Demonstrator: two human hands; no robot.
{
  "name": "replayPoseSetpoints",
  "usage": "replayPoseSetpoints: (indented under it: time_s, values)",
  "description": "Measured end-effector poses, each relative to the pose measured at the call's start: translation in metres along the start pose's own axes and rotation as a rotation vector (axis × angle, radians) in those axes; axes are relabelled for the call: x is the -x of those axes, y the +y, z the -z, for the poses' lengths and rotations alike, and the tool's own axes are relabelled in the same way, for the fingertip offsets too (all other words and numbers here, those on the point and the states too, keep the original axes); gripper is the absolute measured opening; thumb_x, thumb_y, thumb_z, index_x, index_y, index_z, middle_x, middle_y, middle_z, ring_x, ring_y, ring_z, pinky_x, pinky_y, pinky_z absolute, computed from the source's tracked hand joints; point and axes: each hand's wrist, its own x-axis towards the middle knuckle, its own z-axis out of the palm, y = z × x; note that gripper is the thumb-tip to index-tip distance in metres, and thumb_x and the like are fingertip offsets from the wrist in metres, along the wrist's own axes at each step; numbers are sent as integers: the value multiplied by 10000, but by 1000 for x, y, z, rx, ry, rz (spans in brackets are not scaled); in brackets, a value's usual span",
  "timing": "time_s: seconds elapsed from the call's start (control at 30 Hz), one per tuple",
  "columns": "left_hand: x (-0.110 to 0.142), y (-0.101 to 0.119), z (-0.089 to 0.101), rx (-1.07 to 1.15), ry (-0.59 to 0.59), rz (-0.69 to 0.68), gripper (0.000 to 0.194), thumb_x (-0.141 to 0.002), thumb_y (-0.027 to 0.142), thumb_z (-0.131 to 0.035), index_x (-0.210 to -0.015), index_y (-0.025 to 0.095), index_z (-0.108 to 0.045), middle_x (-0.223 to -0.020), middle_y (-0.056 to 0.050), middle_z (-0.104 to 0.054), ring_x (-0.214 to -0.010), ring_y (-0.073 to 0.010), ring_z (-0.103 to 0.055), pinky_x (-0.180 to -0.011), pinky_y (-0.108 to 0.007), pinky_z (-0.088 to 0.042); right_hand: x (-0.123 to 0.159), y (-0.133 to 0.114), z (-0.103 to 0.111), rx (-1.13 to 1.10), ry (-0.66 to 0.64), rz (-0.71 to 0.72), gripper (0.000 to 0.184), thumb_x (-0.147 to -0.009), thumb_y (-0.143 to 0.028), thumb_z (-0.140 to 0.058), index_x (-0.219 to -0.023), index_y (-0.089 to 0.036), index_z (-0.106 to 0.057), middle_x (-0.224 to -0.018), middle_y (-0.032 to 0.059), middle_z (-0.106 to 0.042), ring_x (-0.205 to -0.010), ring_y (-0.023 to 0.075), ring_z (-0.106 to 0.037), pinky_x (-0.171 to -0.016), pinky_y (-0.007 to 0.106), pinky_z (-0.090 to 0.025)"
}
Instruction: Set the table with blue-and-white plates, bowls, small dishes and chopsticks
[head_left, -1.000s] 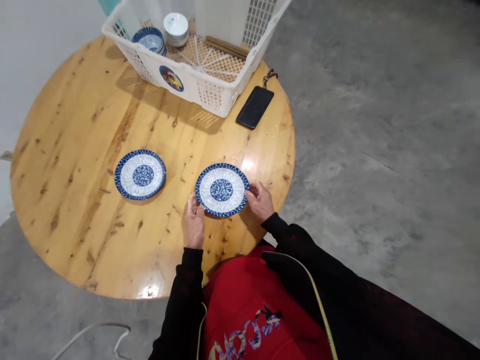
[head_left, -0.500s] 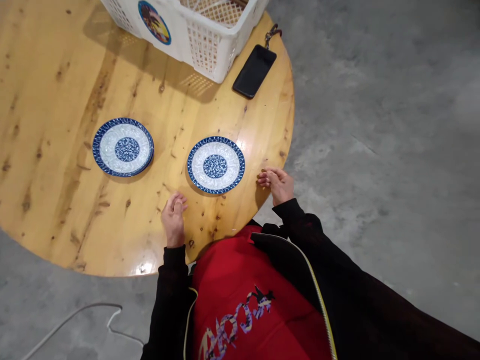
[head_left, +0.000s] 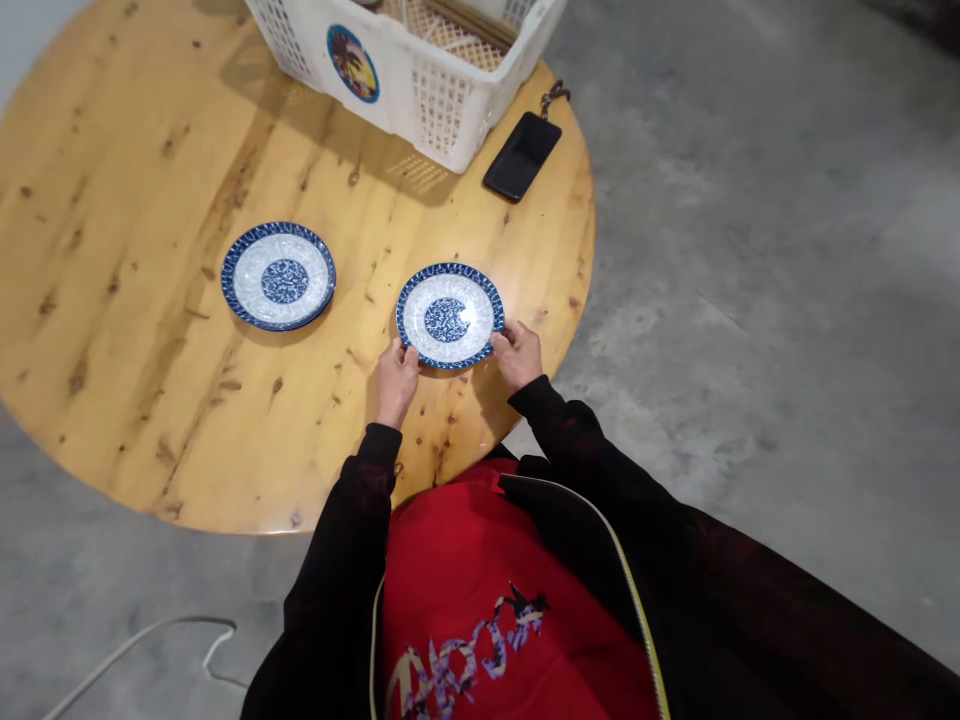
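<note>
A round white plate with a blue patterned rim and centre (head_left: pixel 450 318) is gripped at its near edge by both of my hands. My left hand (head_left: pixel 398 380) pinches the rim at the lower left, thumb on top. At the lower right, my right hand (head_left: pixel 517 354) is closed on the rim too; the fingers under the plate are hidden. Farther left lies a matching blue-and-white plate (head_left: pixel 285 280), which neither hand touches. Whether another plate sits beneath either one, I cannot tell.
The round wooden table (head_left: pixel 150 330) ends in a curved edge near my body. Toward the back stands a white plastic basket (head_left: pixel 442 110) with long thin items inside. Beside it lies a black phone (head_left: pixel 523 156) with a strap. A pale cable (head_left: pixel 142 630) runs along the floor.
Both hands have come in from either side of the nearer plate and closed on its rim. The camera view has shifted slightly, so the table's things appear farther right.
</note>
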Motion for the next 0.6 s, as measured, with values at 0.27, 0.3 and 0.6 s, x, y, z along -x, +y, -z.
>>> replayPoseSetpoints:
  time_s: [0.27, 0.3, 0.6]
  values:
    - [-1, -2, 17, 16, 6, -22, 175, -849, 358, -640, -817, 189, -608, -693, 4, -555, -666, -147, -569, -620, -242, -529, 13, -11, -11, -66, -8, -73, 335, -759, -442, -635, -983, -193, -653, -696, 2, -662, -616, 211, -657, -601, 372, -601]
    - [1, -2, 20, 22, -4, -14, 189, -852, 374, -644, -829, 188, -618, -714, -4, -581, -686, -152, -588, -626, -242, -534, 15, -11, -9, -77, -10, -78, 365, -769, -472, -637, -1004, -194, -653, -691, 2, -664, -614, 208, -660, -597, 362, -593]
    - [19, -6, 33, 53, 33, 91, 328, -868, 477, -632, -1018, 185, -650, -906, -65, -696, -747, -175, -690, -677, -273, -542, 30, 3, -3, -137, 21, -76, 410, -802, -567, -611, -1002, -211, -646, -744, 5, -688, -585, 168, -641, -570, 308, -537]
